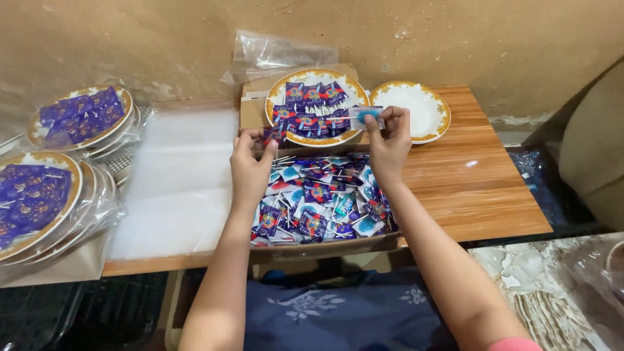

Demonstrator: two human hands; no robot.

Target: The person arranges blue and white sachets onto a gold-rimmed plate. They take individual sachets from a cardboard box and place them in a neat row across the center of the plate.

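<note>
I see a blue-wrapped lollipop pinched in my right hand over the filled plate. My left hand grips a purple-wrapped lollipop above the box of lollipops; an empty plate sits beside.

Empty white plate, wrapped plates (stacked left), clear plastic sheet

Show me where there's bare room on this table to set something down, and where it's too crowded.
Free: the bare wood table right of the box of wrapped lollipops and in front of the empty plate; that plate too. The clear plastic sheet left of the box carries nothing. Crowded: the box, the filled plate behind it where both hands work, and the wrapped plate stacks at far left.
</note>
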